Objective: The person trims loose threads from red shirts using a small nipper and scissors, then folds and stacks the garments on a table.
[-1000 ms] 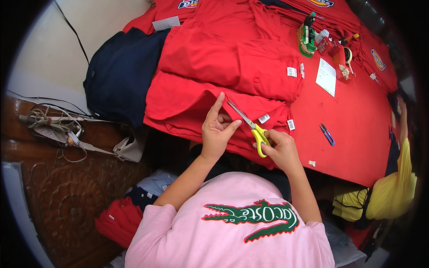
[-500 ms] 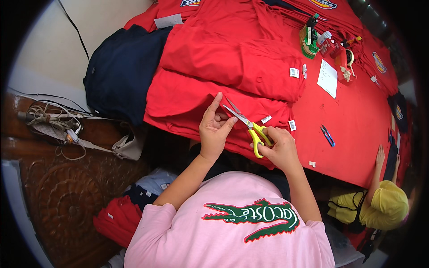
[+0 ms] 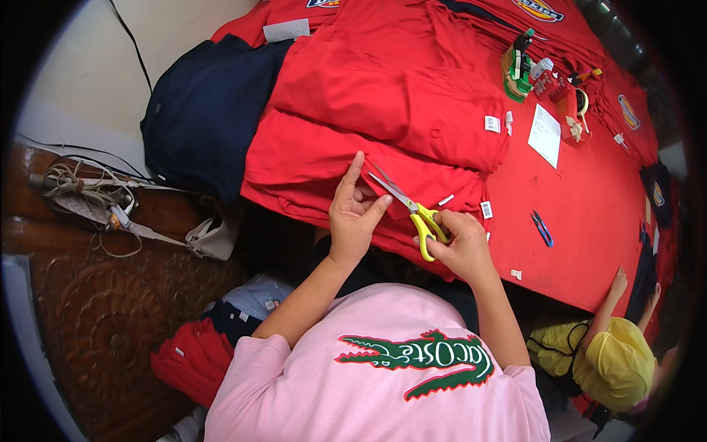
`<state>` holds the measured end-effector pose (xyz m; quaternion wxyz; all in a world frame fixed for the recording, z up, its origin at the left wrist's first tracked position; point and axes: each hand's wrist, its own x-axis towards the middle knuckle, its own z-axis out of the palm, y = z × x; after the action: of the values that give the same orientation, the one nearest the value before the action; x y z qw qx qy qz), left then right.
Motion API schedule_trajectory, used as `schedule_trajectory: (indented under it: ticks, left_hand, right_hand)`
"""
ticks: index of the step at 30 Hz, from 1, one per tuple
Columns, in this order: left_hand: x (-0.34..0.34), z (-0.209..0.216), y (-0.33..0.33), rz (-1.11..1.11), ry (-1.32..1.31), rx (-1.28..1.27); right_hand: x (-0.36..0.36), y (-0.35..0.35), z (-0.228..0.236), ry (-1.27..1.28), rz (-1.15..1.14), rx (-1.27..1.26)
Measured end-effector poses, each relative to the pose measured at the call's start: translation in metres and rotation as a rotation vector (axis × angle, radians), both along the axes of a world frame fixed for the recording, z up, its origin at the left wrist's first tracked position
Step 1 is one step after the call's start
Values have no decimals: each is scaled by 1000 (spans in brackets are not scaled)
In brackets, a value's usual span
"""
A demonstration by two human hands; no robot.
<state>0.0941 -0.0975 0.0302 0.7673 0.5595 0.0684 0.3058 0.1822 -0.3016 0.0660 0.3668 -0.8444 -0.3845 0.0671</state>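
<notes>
My right hand (image 3: 464, 239) grips yellow-handled scissors (image 3: 425, 222), with fingers in the loops. Their metal blades point up and left, slightly parted, over folded red garments (image 3: 302, 158). My left hand (image 3: 353, 214) is beside the blade tips, its index finger stretched upward and its thumb held out toward the blades. Its other fingers curl in part, and I see nothing held between them. White tags (image 3: 486, 210) stick out at the right edge of the red stack, close to my right hand.
Dark navy garments (image 3: 213, 110) lie left of the red stack. On the red table surface are small blue snips (image 3: 542, 228), a paper sheet (image 3: 545, 136), a green tool (image 3: 518, 70) and a tape roll (image 3: 582, 101). A person in yellow (image 3: 615, 365) works at right. A pale bag (image 3: 210, 237) hangs at left.
The raised fold of red cloth near my left fingers now lies flatter. The view has shifted slightly. The person in yellow leans lower and further left. My hands and the scissors hold nearly the same pose.
</notes>
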Motion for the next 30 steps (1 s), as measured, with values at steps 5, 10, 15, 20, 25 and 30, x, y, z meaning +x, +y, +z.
schedule_trajectory:
  ticks: [5, 10, 15, 20, 25, 30]
  left_hand:
    - [-8, 3, 3, -35, 27, 16]
    - [-8, -2, 7, 30, 10, 60]
    - [-9, -23, 19, 78, 59, 47]
    - [-12, -5, 14, 62, -18, 8]
    - [-17, -6, 19, 43, -13, -22]
    - [-23, -9, 18, 57, -3, -118]
  right_hand:
    - [2, 9, 4, -23, 26, -32]
    - [2, 9, -4, 10, 9, -19]
    - [0, 10, -8, 3, 43, -25]
    - [0, 23, 6, -39, 73, -32]
    - [1, 28, 4, -38, 78, -69]
    - [-6, 28, -6, 89, 18, -49]
